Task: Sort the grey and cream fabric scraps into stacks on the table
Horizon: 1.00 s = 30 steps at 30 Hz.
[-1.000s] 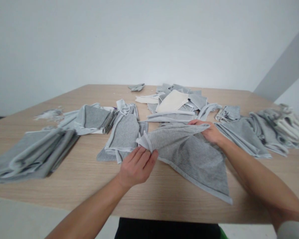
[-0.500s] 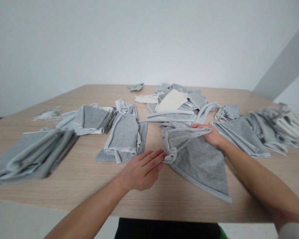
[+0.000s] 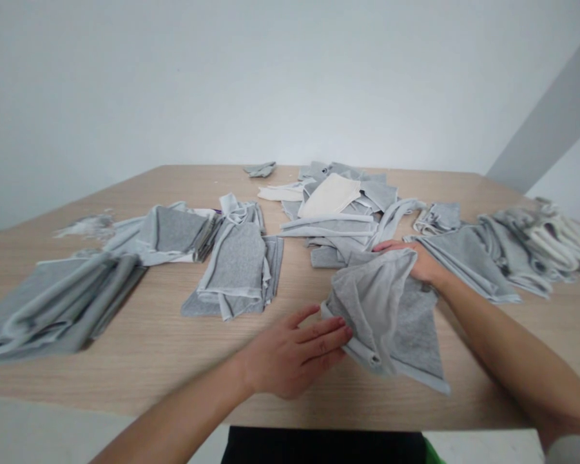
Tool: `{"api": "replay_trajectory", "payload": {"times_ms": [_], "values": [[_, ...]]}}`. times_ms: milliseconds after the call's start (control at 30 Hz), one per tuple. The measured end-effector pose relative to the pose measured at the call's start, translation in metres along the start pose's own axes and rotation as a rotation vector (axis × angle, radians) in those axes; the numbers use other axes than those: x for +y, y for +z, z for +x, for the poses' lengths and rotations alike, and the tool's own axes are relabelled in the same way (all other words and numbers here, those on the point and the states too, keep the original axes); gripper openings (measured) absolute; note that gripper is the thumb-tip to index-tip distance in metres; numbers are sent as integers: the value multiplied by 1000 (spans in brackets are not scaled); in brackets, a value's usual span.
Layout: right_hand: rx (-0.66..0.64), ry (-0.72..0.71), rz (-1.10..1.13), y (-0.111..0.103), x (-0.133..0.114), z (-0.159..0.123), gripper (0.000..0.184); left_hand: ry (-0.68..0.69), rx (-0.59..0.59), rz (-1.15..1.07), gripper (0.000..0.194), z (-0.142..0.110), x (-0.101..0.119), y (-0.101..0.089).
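Note:
A grey fabric piece (image 3: 381, 309) with pale edges lies partly folded over itself near the table's front, its upper layer loose and wrinkled. My left hand (image 3: 299, 354) is at its lower left edge, fingers stretched out and slightly apart, the fingertips resting on the cloth. At the upper corner my right hand (image 3: 410, 258) grips the fabric; the cloth hides part of those fingers. A small dark-rimmed hole shows near the lower edge of the upper layer. Just beyond the cloth is a heap of grey pieces (image 3: 333, 225) with a cream piece (image 3: 331, 196) on top.
Stacked grey pieces (image 3: 236, 264) lie left of my hands, with another stack (image 3: 176, 229) behind and folded cloths (image 3: 77, 303) at far left. White scraps (image 3: 89, 227) sit beyond. More folded fabric (image 3: 468, 258) lies rightward. The wooden table's front edge (image 3: 290, 422) is close.
The fabric's rolled upper layer has been brought down toward me and spread over the lower layer. My left hand has moved right and nearer with its edge; my right hand stays at the upper corner.

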State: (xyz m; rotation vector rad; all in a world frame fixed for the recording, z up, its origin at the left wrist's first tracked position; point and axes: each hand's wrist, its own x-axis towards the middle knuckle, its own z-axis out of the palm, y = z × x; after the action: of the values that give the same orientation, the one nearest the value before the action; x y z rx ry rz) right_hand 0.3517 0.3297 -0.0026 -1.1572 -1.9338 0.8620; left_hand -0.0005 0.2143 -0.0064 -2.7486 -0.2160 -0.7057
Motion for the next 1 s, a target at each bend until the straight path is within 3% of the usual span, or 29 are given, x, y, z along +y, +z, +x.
{"api": "replay_trajectory", "payload": {"times_ms": [167, 467, 600, 700, 833, 933, 1000], "values": [[-8, 0, -49, -1, 7, -3, 22, 23, -75, 12, 24, 3, 5, 4], [-16, 45, -121, 0, -1, -10, 34, 46, -76, 13, 18, 4, 8, 5], [95, 218, 7, 0, 0, -11, 38, 57, -105, 3, 18, 5, 9, 6], [150, 353, -25, 0, -6, -11, 39, 63, -121, -3, 19, 6, 10, 8], [5, 311, -174, 5, -20, -13, 48, 66, -126, 4, 20, 7, 11, 9], [-114, 359, -243, 9, -25, -13, 44, 70, -138, -5, 21, 8, 11, 9], [-124, 375, -240, 10, -25, -13, 39, 70, -145, -15, 21, 8, 12, 8]]}}
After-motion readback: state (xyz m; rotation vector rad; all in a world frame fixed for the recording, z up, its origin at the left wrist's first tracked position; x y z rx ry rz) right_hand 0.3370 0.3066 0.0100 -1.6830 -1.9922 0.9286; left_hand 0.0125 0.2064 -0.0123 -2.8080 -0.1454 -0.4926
